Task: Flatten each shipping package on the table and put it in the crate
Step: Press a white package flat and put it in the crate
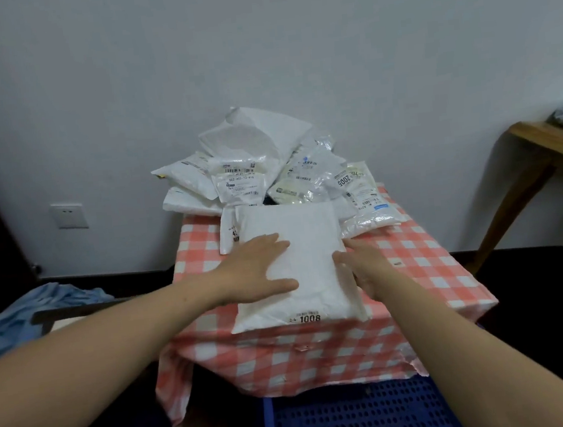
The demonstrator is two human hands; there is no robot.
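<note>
Centre frame: left grip (258, 270), fingers straight, presses the white shipping package (302, 232) on the checked bench (425, 258); right grip (364, 264) meets its right edge, open or closed unclear

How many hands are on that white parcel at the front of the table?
2. The left hand lies flat on top of the white parcel, fingers spread. The right hand touches the parcel's right edge.
</note>
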